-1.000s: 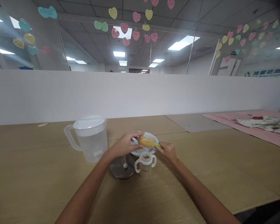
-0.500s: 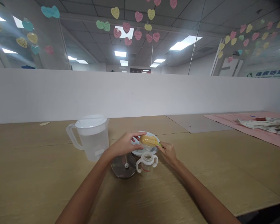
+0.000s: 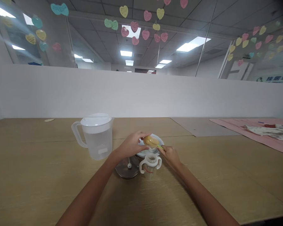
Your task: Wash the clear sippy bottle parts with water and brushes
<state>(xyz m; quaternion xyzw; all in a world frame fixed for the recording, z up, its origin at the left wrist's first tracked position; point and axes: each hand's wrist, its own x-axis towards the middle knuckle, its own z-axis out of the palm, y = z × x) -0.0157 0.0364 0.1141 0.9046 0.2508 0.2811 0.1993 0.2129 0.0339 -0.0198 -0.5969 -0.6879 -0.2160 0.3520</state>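
A clear dome-shaped cap (image 3: pixel 153 142) with something yellow in it is gripped by my left hand (image 3: pixel 134 143), thumb below and fingers above. My right hand (image 3: pixel 171 156) pinches a thin yellow-green handle at the cap's right side; the yellow part looks like a brush or sponge head. Right below them stands an open clear bottle (image 3: pixel 151 164) with two white side handles. Behind it lies a white plate (image 3: pixel 160 141), partly covered by my hands. To the left of the bottle, a grey metal tray (image 3: pixel 127 172) holds a small white-tipped piece (image 3: pixel 129 165).
A lidded translucent jug (image 3: pixel 99 138) of clear liquid stands to the left. At the far right, cloths lie on a pink sheet (image 3: pixel 228 125). A flat pale piece (image 3: pixel 49 120) rests near the white wall (image 3: pixel 136 94).
The camera view has shifted, so the jug and bottle appear slightly further right. The yellow head sits further left inside the cap, close to my left hand. Both hands keep their holds.
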